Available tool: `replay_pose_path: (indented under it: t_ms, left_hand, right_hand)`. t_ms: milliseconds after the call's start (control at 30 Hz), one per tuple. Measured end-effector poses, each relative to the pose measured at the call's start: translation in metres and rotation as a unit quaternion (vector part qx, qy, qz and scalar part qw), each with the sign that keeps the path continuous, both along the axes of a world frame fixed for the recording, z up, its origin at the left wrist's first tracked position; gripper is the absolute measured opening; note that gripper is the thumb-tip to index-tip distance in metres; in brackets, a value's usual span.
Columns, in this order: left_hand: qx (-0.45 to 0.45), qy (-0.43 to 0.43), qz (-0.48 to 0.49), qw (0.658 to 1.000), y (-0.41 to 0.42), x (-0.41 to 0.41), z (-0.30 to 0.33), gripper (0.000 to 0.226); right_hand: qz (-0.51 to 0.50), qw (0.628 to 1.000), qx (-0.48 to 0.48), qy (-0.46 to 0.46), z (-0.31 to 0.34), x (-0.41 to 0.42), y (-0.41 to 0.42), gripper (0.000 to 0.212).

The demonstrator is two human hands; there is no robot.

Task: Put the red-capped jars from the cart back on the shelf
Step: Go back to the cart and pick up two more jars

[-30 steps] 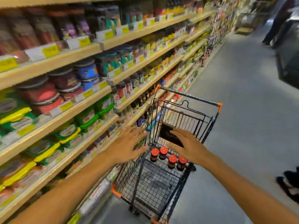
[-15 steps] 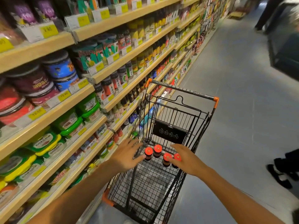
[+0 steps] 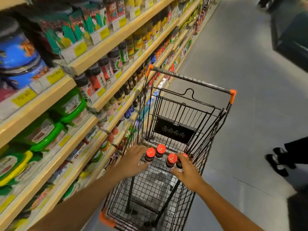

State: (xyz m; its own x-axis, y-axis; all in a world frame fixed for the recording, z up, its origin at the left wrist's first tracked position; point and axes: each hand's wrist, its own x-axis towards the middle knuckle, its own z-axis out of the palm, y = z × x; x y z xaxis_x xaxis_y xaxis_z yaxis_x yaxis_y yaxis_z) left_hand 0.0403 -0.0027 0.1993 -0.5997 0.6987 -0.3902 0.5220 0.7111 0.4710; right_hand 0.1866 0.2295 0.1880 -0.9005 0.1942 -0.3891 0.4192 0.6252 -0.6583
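Note:
Several small dark jars with red caps stand close together on the raised wire seat at the handle end of a black wire cart. My left hand is inside the cart with its fingers spread, touching the side of the leftmost jar. My right hand reaches in from the right. Its fingers lie over the cap of the rightmost jar, its thumb sits on the near side beside another jar. Whether it grips is unclear.
Wooden shelves full of jars, tubs and bottles run along the left, close to the cart. The grey aisle floor lies to the right. Another person's black shoes stand at the right edge.
Both hands have dropped lower into the cart and closed in on the jars from either side. The view has tilted down and come nearer to the cart.

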Motion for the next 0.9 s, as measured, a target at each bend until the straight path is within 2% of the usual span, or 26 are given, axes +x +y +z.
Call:
replay_pose_path:
  t_ms: [167, 233, 467, 633, 767, 900]
  left_hand:
    - [-0.024, -0.031, -0.006, 0.999, 0.011, -0.025, -0.059, 0.087]
    - [-0.037, -0.039, -0.015, 0.998, 0.018, -0.034, -0.084, 0.085]
    - [-0.006, -0.095, 0.072, 0.993, 0.030, -0.068, -0.154, 0.072]
    - [0.001, -0.112, 0.102, 0.988, 0.036, -0.079, -0.205, 0.077]
    - [0.031, -0.110, 0.127, 0.985, 0.032, -0.068, -0.243, 0.088]
    - [0.021, -0.101, 0.147, 0.984, 0.036, -0.059, -0.266, 0.082]
  right_hand:
    - [-0.031, 0.998, -0.031, -0.043, -0.066, -0.046, 0.016, 0.085]
    - [-0.030, 0.997, -0.036, -0.055, -0.098, -0.064, 0.020, 0.089]
    - [-0.010, 0.999, -0.023, -0.045, -0.189, -0.118, 0.031, 0.089]
    - [0.000, 0.997, 0.000, -0.081, -0.243, -0.151, 0.044, 0.093]
    - [0.016, 0.992, 0.029, -0.119, -0.288, -0.177, 0.046, 0.105]
    - [-0.005, 0.990, 0.023, -0.138, -0.319, -0.190, 0.039, 0.096]
